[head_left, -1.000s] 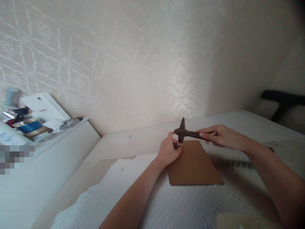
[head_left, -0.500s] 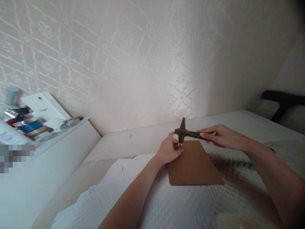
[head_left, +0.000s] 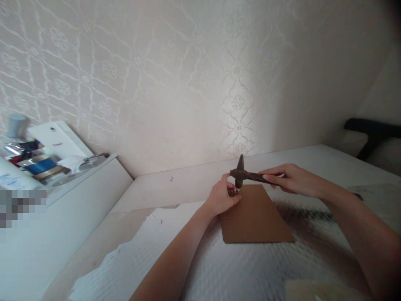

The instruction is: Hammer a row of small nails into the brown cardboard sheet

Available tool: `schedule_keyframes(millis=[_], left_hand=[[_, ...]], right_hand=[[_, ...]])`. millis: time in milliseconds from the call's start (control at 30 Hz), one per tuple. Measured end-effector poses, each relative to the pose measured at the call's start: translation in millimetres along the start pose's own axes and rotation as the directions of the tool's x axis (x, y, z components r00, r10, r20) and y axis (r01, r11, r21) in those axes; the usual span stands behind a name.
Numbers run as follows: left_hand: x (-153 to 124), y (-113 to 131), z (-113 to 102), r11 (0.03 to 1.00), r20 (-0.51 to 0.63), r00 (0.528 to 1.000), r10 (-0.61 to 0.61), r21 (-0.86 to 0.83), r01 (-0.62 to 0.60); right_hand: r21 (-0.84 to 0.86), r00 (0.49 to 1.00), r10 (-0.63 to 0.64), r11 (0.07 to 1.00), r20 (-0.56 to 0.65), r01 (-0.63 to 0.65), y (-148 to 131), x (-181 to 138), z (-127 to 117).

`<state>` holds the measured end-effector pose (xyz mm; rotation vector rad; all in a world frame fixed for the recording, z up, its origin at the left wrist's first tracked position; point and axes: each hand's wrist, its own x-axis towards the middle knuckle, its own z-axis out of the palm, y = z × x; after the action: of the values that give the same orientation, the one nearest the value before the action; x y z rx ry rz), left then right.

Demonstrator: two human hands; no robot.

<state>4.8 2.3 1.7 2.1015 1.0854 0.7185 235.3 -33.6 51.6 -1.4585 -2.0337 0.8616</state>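
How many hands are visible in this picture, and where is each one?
2. The left hand pinches something small at the far left corner of the brown board. The right hand grips the handle of a hammer, whose head hangs just above that corner. No other hands show.

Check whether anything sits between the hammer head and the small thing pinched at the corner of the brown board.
Nothing visible does. The dark rusty metal hammer, held by the right hand, has its head just above the small dark item that the left hand's fingertips pinch at the far-left corner of the flat brown board. Those fingertips flank the spot closely.
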Motion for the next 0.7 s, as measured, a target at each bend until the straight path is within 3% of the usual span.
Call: schedule_keyframes(millis=[700], left_hand=[[1.1,-4.1,1.7,1.000,-0.006,1.000,0.003,0.017,-0.003]], right_hand=[[-0.019,0.999,-0.027,0.999,-0.033,0.027,2.8,1.5,1.1]])
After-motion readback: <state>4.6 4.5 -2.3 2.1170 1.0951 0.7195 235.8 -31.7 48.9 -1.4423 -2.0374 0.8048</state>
